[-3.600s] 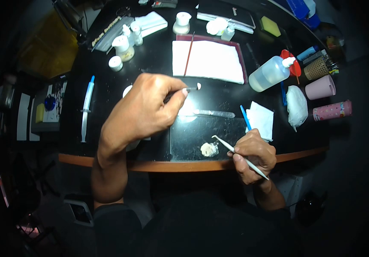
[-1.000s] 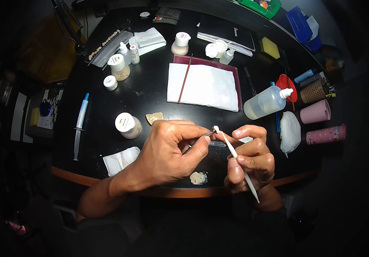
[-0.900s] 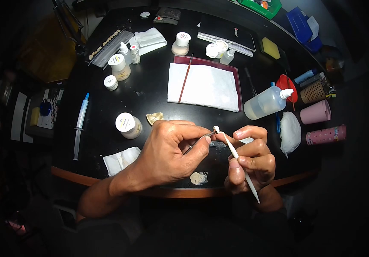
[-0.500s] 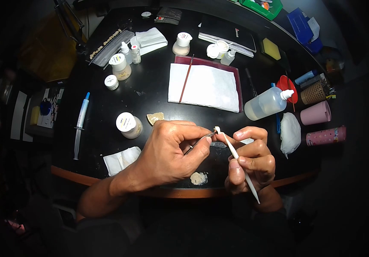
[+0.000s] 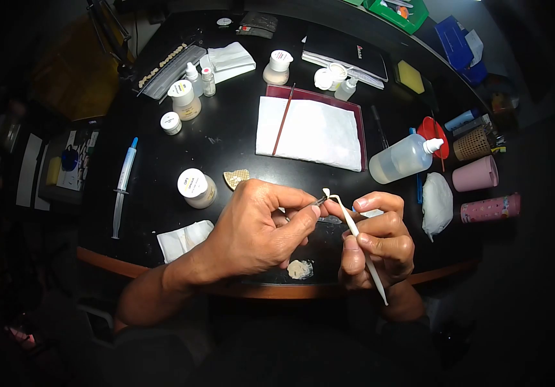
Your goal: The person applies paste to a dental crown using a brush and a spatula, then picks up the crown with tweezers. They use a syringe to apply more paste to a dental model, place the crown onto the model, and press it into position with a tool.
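My left hand (image 5: 258, 219) pinches a thin dark metal tool (image 5: 320, 201), mostly hidden by the fingers. At its tip is a small whitish piece (image 5: 326, 192), too small to make out well. A slim white stick (image 5: 369, 263) is held in my right hand (image 5: 380, 238), slanting down to the right, its bent upper end touching or very close to the small piece. Below the hands, a patch of beige paste (image 5: 300, 269) lies on the black table (image 5: 155, 168).
White tissue (image 5: 309, 132) bearing a brown brush (image 5: 284, 119) lies beyond my hands. Jars (image 5: 195, 187) and a syringe (image 5: 124, 187) stand or lie left. A clear bottle (image 5: 400, 160), wadded tissue (image 5: 437, 203) and pink cup (image 5: 475, 173) are right.
The view has shifted slightly. The fingers of my left hand have moved a little round the metal tool, and the small piece has turned slightly. Both hands keep their holds.
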Demonstrator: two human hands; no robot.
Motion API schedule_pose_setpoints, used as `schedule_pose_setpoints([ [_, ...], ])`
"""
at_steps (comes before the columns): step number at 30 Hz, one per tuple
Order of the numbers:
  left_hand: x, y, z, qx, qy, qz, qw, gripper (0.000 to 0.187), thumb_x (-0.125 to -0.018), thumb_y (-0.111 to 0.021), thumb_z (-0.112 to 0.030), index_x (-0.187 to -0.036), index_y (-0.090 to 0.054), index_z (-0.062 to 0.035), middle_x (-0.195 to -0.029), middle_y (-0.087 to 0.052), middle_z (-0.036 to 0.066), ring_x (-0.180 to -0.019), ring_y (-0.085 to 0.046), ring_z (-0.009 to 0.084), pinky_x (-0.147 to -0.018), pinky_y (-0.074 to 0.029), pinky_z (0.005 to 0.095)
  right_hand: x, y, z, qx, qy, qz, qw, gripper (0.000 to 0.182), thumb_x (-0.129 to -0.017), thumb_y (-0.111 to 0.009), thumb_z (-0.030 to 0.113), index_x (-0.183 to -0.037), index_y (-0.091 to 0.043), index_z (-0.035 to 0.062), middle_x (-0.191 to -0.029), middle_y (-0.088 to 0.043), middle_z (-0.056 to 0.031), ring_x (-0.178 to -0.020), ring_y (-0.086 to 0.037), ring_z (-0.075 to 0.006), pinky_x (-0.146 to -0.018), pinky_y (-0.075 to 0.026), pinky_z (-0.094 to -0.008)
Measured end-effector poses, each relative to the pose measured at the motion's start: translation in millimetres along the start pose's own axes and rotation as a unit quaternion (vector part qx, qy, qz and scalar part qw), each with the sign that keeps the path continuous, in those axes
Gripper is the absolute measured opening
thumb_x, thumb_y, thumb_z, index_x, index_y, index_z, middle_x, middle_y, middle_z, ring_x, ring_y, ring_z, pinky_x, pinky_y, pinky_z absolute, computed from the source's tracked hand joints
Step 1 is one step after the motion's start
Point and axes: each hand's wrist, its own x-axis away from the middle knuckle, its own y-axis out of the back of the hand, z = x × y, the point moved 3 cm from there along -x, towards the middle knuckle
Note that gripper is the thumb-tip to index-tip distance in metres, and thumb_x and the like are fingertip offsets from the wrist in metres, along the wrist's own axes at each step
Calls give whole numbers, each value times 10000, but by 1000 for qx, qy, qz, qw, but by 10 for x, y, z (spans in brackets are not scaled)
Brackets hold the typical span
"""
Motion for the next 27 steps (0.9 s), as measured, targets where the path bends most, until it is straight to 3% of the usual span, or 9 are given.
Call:
schedule_pose_setpoints([
  [27, 1, 1, 16, -3, -2, 0, 1000, 229, -1050, -618, -66, -1149, -774, 70, -709, -704, 91, -471, -621, 79, -411, -468, 206, -18, -1, 25, 1, -9, 9, 1000, 245, -889, -692, -73, -1032, -529, 41, -843, -594, -82, -1072, -663, -314, -828, -716, -391],
])
